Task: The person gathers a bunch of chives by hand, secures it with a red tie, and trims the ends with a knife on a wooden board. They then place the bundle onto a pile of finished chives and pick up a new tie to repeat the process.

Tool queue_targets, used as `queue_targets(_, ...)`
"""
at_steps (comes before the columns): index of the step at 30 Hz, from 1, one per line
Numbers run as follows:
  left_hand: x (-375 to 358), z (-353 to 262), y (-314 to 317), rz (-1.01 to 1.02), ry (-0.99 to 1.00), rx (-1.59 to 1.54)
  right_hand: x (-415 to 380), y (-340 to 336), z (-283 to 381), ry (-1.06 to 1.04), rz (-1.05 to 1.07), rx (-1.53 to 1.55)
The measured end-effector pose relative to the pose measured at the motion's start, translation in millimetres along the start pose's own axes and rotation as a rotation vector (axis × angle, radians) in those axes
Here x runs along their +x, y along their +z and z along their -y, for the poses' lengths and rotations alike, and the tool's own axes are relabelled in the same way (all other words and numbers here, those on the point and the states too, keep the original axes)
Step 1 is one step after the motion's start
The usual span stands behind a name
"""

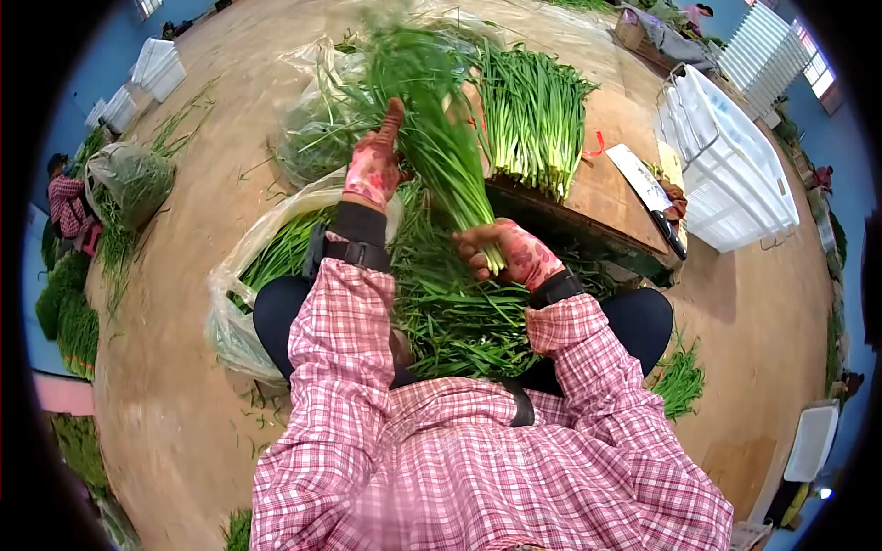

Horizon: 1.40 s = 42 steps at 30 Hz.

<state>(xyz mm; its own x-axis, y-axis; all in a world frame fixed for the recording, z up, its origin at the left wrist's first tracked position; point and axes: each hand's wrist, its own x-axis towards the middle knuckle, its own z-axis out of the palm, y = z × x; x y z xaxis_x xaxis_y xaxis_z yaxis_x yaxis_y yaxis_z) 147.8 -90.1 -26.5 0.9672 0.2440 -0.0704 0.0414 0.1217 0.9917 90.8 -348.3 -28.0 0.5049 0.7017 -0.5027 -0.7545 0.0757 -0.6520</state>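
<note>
My right hand [524, 255], in a pink patterned glove with bare fingertips, is closed round the pale lower ends of a bunch of garlic chives [450, 170]. The bunch slants up and left, its leafy tops blurred by motion. My left hand [375, 167], gloved alike, is beside the leaves with one finger stretched upward and the others partly bent; it does not grip the bunch. Loose green leaves [459, 321] cover my lap below. On the wooden board [620, 124], trimmed chives [533, 119] lie in a neat row, with a cleaver [648, 193] to their right.
An open plastic bag of chives [248, 275] sits by my left knee, another bag [317, 138] beyond it. White crates [726, 156] stand right of the board. A person [72, 202] sits at far left near a stuffed bag [133, 179]. Cut leaves [680, 376] litter the floor.
</note>
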Motion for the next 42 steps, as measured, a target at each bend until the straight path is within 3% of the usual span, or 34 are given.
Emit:
queue_targets(2, -15.5, 27.0, -4.6, -0.169, 0.129, -0.062, 12.7, -25.6, -10.2, 0.055, 0.071, 0.221)
queue_targets(5, -58.7, 52.5, 23.8, -0.422, -0.133, -0.497, 19.8, -45.0, -21.9, 0.080, 0.194, 0.438)
queue_targets(6, -66.5, 69.1, 27.9, -0.349, -0.284, -0.571, 18.0, -44.6, -21.2, 0.073, 0.214, 0.435)
queue_targets(8, -76.0, 98.9, 41.1, 0.048, -0.517, -0.638, 14.4, -40.5, -21.7, 0.057, 0.241, 0.439)
queue_targets(13, -90.7, 81.5, 70.6, 0.772, -0.368, -1.002, 7.7, -28.6, -32.5, 0.087, 0.303, 0.452)
queue_targets(14, -81.2, 89.2, 78.4, 0.781, -0.358, -1.045, 6.0, -22.2, -38.8, 0.070, 0.280, 0.385)
queue_targets(15, -89.5, 66.4, 76.8, 0.594, -0.340, -0.792, 5.5, -21.4, -43.5, 0.069, 0.261, 0.385)
queue_targets(17, -92.9, 62.8, 78.0, 0.464, -0.341, -0.659, -9.2, -6.9, -41.9, -0.008, 0.055, 0.174)
queue_targets(21, -97.5, 60.9, 78.2, 0.247, -0.269, -0.642, -19.9, -27.3, -59.0, 0.007, 0.093, -0.019)
queue_targets(23, -98.7, 64.1, 71.8, 0.180, -0.201, -0.652, -42.3, -18.0, -48.3, 0.153, -0.027, -0.394)
queue_targets(24, -99.3, 61.3, 68.6, 0.133, -0.190, -0.637, -47.1, -23.6, -43.5, 0.132, -0.031, -0.641)
queue_targets(25, -101.6, 58.9, 65.6, 0.129, -0.195, -0.630, -47.5, -28.9, -43.6, 0.034, -0.186, -0.900)
queue_targets(27, -107.1, 55.2, 62.6, 0.129, -0.216, -0.611, -41.6, -35.2, -47.8, -0.405, -0.433, -0.902)
queue_targets(29, -108.3, 58.6, 66.6, 0.150, -0.200, -0.628, -28.7, -25.9, -44.2, -0.548, -0.498, -0.727)
queue_targets(31, -113.9, 51.2, 70.9, 0.237, -0.177, -0.747, -26.5, 2.5, -47.4, -0.511, -0.244, -0.677)
queue_targets(32, -115.5, 48.8, 69.2, 0.186, -0.186, -0.718, -33.4, 6.4, -46.7, -0.301, -0.086, -0.758)
queue_targets(33, -113.4, 42.6, 63.8, 0.141, -0.173, -0.683, -46.4, 19.0, -47.6, -0.185, 0.006, -0.494)
queue_targets(35, -113.7, 36.1, 53.4, 0.065, -0.080, -0.726, -28.6, -25.2, -66.8, -0.230, -0.161, -0.408)
queue_targets(36, -114.1, 34.9, 50.0, 0.033, -0.074, -0.725, -24.0, -30.5, -64.7, -0.367, -0.355, -0.132)
queue_targets(37, -115.3, 33.8, 49.2, 0.005, -0.070, -0.722, -19.8, -35.0, -64.1, -0.491, -0.507, -0.090)
queue_targets(39, -122.4, 32.0, 61.6, -0.003, -0.072, -0.774, -6.1, -32.5, -62.3, -0.597, -0.456, 0.206)
queue_targets(40, -121.4, 39.5, 71.1, 0.032, -0.080, -0.806, 13.2, -25.3, -64.7, -0.656, -0.430, 0.101)
queue_targets(41, -120.9, 44.9, 83.1, 0.030, -0.107, -0.816, 16.0, 1.0, -63.4, -0.749, -0.149, 0.132)
queue_targets(42, -121.5, 42.4, 85.1, 0.030, -0.091, -0.824, 12.0, 3.5, -60.7, -0.753, -0.231, 0.108)
